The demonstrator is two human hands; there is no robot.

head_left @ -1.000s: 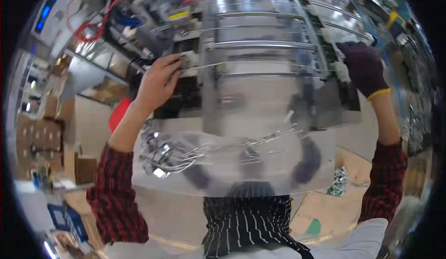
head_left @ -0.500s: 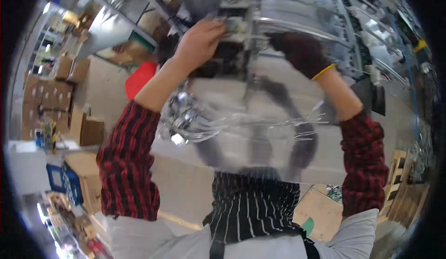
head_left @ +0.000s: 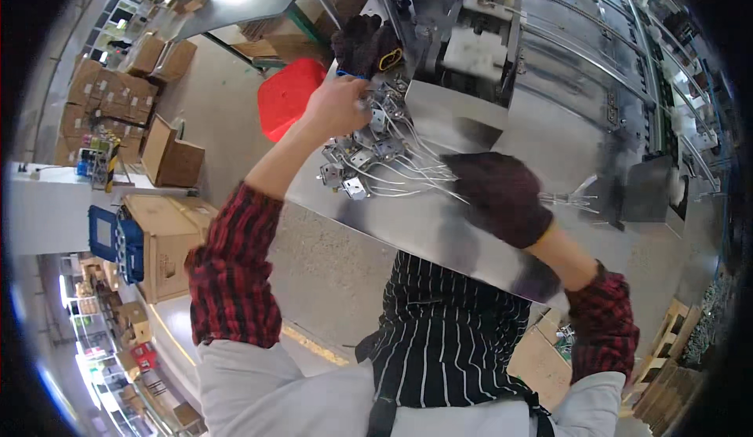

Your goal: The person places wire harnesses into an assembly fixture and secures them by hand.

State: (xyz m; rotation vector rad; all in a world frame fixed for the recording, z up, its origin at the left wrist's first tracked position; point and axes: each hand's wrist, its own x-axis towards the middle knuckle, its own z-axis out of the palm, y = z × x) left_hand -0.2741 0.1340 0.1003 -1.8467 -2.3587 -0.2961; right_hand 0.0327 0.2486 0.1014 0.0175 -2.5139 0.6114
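Note:
A heap of small silvery metal parts with white wires (head_left: pixel 357 162) lies on the steel table (head_left: pixel 392 221). My bare left hand (head_left: pixel 336 109) is at the heap's far left side, fingers closed on a small shiny metal part at its edge. My right hand (head_left: pixel 502 194), in a dark knitted glove with a yellow cuff, lies over the bundle of white wires (head_left: pixel 420 176) and is closed around it. The wire ends (head_left: pixel 576 197) stick out on its right side. Its fingertips are mostly hidden under the glove's back.
A dark glove (head_left: pixel 365 45) lies beyond my left hand, by a red plastic bin (head_left: pixel 290 96). Ahead stands a machine with a white block (head_left: pixel 474 51) and metal rails (head_left: pixel 588 52). Cardboard boxes (head_left: pixel 172 154) and a blue case (head_left: pixel 118 241) are off to the left.
Both hands have come back from the machine toward me, down to the heap. The right hand has closed over the wires; the left has closed on a metal part. The view has shifted.

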